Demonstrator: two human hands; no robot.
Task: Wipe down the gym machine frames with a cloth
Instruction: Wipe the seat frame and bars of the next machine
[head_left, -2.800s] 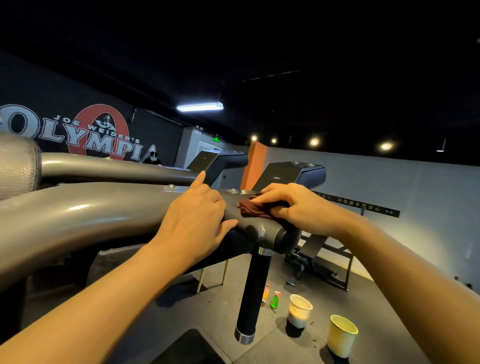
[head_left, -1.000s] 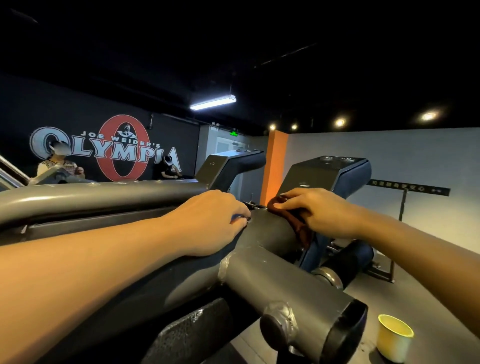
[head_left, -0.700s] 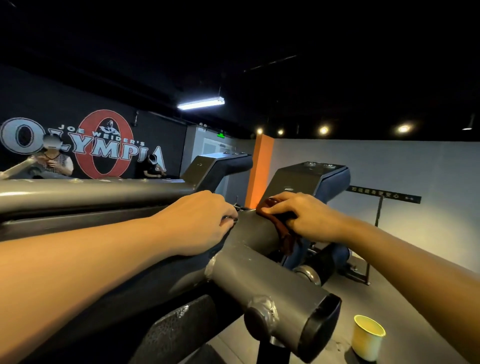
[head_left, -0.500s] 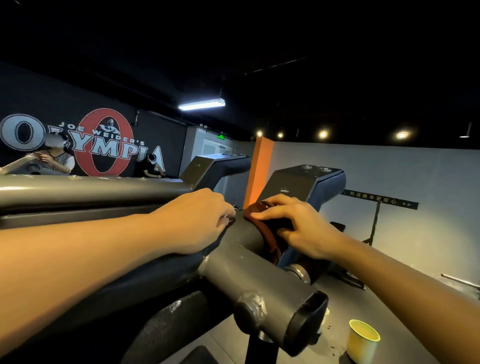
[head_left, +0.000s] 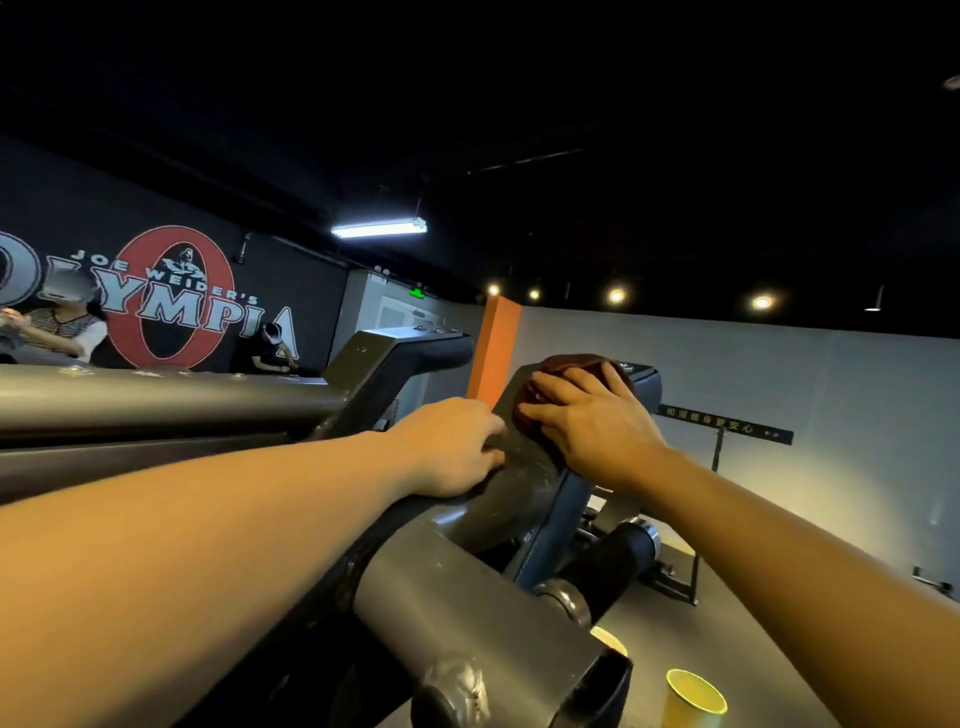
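cloth, dark red, is lying bunched on the angled top plate of the grey machine frame, with the right hand pressing it flat, fingers spread. left hand is resting just beside it, fingers loosely curled on the metal, gripping nothing. cloth is hanging near the plate's edge, so a hard push could be sliding it off; leaning weight on a slick tube is risking a slip.

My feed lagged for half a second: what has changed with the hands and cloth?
The right hand has pushed the dark red cloth up from the grey frame tube onto the angled pad bracket's top. The left hand stays braced on the tube.
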